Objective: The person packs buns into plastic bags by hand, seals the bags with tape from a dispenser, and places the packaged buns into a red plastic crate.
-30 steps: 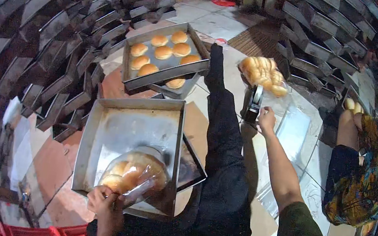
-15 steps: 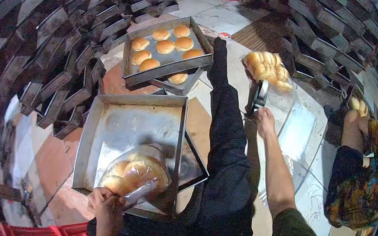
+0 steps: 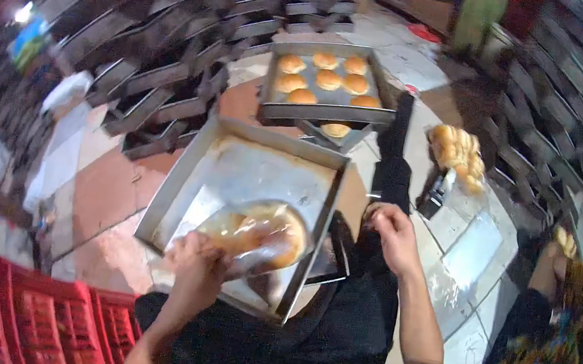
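Observation:
My left hand point(image 3: 198, 262) is closed on the gathered end of a clear plastic bag of bread buns point(image 3: 265, 234), somewhat blurred by motion. The bag is over a large, worn metal baking pan point(image 3: 277, 150) in front of me. My right hand point(image 3: 394, 234) is above my outstretched dark-trousered leg, its fingers curled and pinched. A tiny pale sliver shows by these fingertips, too small to name. Beyond that hand, on the floor, is a black tape dispenser point(image 3: 437, 195), beside a batch of bagged bread rolls point(image 3: 458, 152).
A metal tray point(image 3: 327, 115) of round buns rests on another pan farther off. Rows of stacked metal pans point(image 3: 185, 40) line the left and right. A red plastic crate point(image 3: 48, 319) is at lower left. Another person point(image 3: 546, 329) sits at right.
My right hand has left the tape dispenser and come back toward the bag. My left hand still holds the bag. The whole view has swung left, bringing more of the red crate into sight.

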Action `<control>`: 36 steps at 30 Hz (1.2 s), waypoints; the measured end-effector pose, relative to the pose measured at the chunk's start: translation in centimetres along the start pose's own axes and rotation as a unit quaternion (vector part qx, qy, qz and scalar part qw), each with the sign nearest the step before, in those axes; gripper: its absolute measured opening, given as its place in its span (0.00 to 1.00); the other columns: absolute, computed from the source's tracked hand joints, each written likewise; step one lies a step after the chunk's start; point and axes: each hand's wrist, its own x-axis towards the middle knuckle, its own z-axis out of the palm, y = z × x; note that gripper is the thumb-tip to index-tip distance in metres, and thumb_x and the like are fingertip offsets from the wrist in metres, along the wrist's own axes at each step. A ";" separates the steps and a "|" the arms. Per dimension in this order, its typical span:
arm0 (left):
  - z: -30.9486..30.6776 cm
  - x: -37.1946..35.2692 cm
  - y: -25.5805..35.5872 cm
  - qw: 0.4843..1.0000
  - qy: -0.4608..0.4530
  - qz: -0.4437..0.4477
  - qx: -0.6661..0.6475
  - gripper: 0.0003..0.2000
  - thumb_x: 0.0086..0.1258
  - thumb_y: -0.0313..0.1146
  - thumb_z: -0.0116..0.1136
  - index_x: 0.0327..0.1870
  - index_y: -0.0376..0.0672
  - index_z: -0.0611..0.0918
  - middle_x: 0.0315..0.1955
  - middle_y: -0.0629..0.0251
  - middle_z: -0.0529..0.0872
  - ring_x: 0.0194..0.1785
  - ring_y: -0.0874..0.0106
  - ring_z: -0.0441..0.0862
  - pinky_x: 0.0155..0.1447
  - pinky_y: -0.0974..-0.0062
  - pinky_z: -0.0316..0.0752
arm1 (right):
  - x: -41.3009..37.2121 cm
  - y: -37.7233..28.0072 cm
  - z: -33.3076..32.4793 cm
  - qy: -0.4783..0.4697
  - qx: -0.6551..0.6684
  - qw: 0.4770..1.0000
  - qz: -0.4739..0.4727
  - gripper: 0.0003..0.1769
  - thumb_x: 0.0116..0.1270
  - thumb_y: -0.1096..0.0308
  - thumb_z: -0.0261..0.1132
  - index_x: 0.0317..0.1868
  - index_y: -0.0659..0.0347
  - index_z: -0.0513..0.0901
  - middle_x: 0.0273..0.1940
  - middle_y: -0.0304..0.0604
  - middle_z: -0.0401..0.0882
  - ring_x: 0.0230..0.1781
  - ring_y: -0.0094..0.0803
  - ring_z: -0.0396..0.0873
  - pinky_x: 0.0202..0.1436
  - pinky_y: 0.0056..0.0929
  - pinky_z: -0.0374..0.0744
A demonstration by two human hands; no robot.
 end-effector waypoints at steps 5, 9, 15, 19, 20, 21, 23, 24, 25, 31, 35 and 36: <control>-0.5 1.5 -0.2 1.000 -0.001 0.002 0.015 0.12 0.62 0.43 0.55 0.32 0.46 0.85 0.46 0.58 0.72 0.53 0.55 0.62 0.52 0.48 0.54 | -3.4 -5.6 10.7 -0.097 -0.138 0.971 -0.173 0.07 0.54 0.71 0.69 0.32 0.61 0.79 0.56 0.45 0.69 0.66 0.44 0.59 0.68 0.41 0.56; -0.6 2.0 -0.4 0.999 0.007 -0.033 0.003 0.17 0.60 0.47 0.58 0.33 0.40 0.83 0.47 0.61 0.69 0.53 0.58 0.62 0.54 0.50 0.53 | -4.1 -5.4 15.7 -0.079 -0.274 0.921 -0.265 0.06 0.51 0.67 0.71 0.29 0.53 0.82 0.59 0.45 0.67 0.70 0.54 0.48 0.70 0.53 0.44; 0.1 1.9 -0.8 1.000 0.019 -0.018 -0.014 0.13 0.62 0.43 0.57 0.34 0.42 0.84 0.46 0.62 0.69 0.51 0.59 0.61 0.54 0.51 0.53 | -3.3 -2.7 18.8 0.030 -0.394 0.882 -0.257 0.09 0.54 0.62 0.69 0.28 0.57 0.79 0.59 0.50 0.63 0.69 0.56 0.48 0.68 0.59 0.43; 1.1 1.2 -0.2 0.999 0.043 -0.009 -0.017 0.11 0.61 0.41 0.56 0.33 0.44 0.85 0.44 0.61 0.69 0.51 0.59 0.60 0.54 0.50 0.53 | -3.3 -1.6 19.8 0.089 -0.435 0.859 -0.256 0.16 0.55 0.59 0.69 0.29 0.62 0.75 0.57 0.54 0.62 0.66 0.57 0.51 0.66 0.58 0.49; 1.0 0.9 0.1 0.999 0.053 -0.011 -0.010 0.11 0.61 0.41 0.56 0.32 0.44 0.85 0.44 0.61 0.69 0.51 0.59 0.60 0.54 0.49 0.53 | -3.4 -1.7 20.2 0.092 -0.433 0.860 -0.255 0.16 0.55 0.59 0.69 0.29 0.62 0.75 0.57 0.54 0.62 0.66 0.57 0.51 0.66 0.58 0.49; 0.9 0.7 0.3 0.999 0.047 -0.004 -0.019 0.11 0.62 0.41 0.56 0.32 0.44 0.85 0.43 0.62 0.68 0.52 0.58 0.60 0.53 0.48 0.53 | -3.5 -2.0 20.7 0.112 -0.440 0.858 -0.238 0.18 0.54 0.59 0.69 0.33 0.63 0.73 0.58 0.55 0.61 0.66 0.57 0.50 0.66 0.58 0.48; 1.4 0.2 0.5 0.999 0.043 -0.005 -0.031 0.11 0.62 0.41 0.56 0.31 0.44 0.84 0.43 0.62 0.67 0.52 0.58 0.60 0.53 0.48 0.53 | -3.1 -1.9 20.8 0.133 -0.472 0.851 -0.189 0.27 0.52 0.57 0.70 0.44 0.66 0.68 0.59 0.59 0.58 0.67 0.59 0.46 0.66 0.60 0.47; 1.5 0.2 0.7 0.998 0.042 -0.009 -0.045 0.11 0.61 0.40 0.56 0.30 0.43 0.84 0.44 0.62 0.67 0.52 0.58 0.60 0.53 0.48 0.53 | -2.8 -2.4 21.0 0.138 -0.470 0.851 -0.188 0.27 0.52 0.57 0.70 0.44 0.66 0.68 0.59 0.59 0.58 0.67 0.59 0.46 0.66 0.60 0.47; 1.3 0.2 0.9 0.998 0.039 -0.005 -0.042 0.11 0.61 0.40 0.56 0.30 0.43 0.84 0.44 0.62 0.67 0.52 0.58 0.60 0.53 0.48 0.53 | -2.5 -3.2 21.3 0.133 -0.506 0.834 -0.177 0.28 0.51 0.56 0.70 0.44 0.66 0.68 0.59 0.59 0.58 0.67 0.60 0.46 0.66 0.61 0.46; 1.1 1.1 0.7 0.998 0.050 -0.036 -0.016 0.10 0.61 0.41 0.57 0.30 0.44 0.84 0.44 0.63 0.67 0.52 0.59 0.61 0.55 0.48 0.53 | -3.3 -1.6 19.2 0.151 -0.462 0.845 -0.221 0.43 0.49 0.51 0.71 0.61 0.63 0.63 0.66 0.63 0.50 0.70 0.62 0.40 0.67 0.61 0.42; 1.1 1.5 0.3 0.998 0.058 -0.033 -0.010 0.10 0.61 0.41 0.58 0.31 0.45 0.85 0.43 0.63 0.67 0.51 0.59 0.60 0.53 0.51 0.53 | -6.1 3.7 15.1 0.155 -0.439 0.852 -0.241 0.48 0.48 0.55 0.72 0.65 0.63 0.56 0.67 0.62 0.48 0.69 0.62 0.41 0.68 0.59 0.42; 0.8 1.7 0.1 0.997 0.063 -0.031 -0.027 0.10 0.61 0.41 0.58 0.31 0.46 0.85 0.43 0.64 0.67 0.51 0.59 0.60 0.53 0.52 0.53 | -6.6 4.4 13.8 0.153 -0.450 0.856 -0.205 0.50 0.48 0.59 0.72 0.67 0.63 0.52 0.67 0.62 0.47 0.69 0.62 0.41 0.68 0.58 0.43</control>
